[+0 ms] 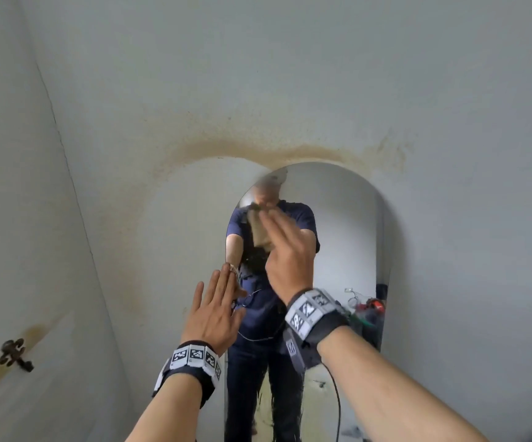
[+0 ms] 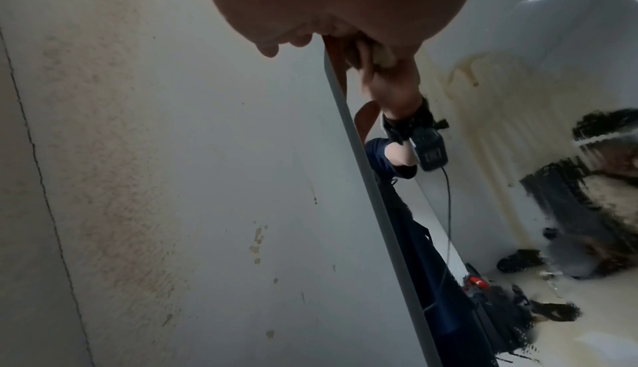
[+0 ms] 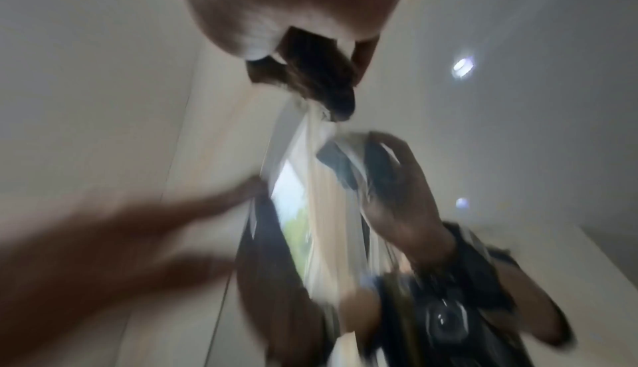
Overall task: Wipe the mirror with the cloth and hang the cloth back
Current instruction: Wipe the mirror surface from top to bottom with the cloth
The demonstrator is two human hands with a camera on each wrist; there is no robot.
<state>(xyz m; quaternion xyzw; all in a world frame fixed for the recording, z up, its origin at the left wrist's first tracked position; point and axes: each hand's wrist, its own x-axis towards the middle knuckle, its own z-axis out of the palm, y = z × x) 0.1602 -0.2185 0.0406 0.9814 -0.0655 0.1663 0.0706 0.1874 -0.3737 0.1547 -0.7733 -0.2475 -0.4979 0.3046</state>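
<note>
Seen from the head camera, a person stands at a tall arched frameless wall mirror (image 1: 338, 237), the right hand (image 1: 287, 253) pressing a crumpled beige cloth (image 1: 260, 232) against the upper glass; the long fingers lie nearly straight over the wad, pinning it flat instead of clutching it. The left hand (image 1: 215, 309) is spread, fingers straight, its tips at the mirror's left edge as if steadying the pane. A dark ornate metal hook (image 1: 14, 350) sits low on the stained white wall (image 1: 290, 74) to the left, possibly where the cloth belongs.

The left wrist camera looks down the mirror's thin grey edge (image 2: 372, 182); the palm fills the top of frame and its fingers are out of sight here, while the other hand shows beyond, on the glass.

The right wrist camera is badly blurred: a dark bunch of cloth (image 3: 317, 78) sits beneath the palm, against the glass.

The cloth looks light, soft and limp, likely to slip unless pressed broadly; for hanging, a pinch at one corner should serve. The glass appears rigid and breakable, so moderate pressure seems wise.
</note>
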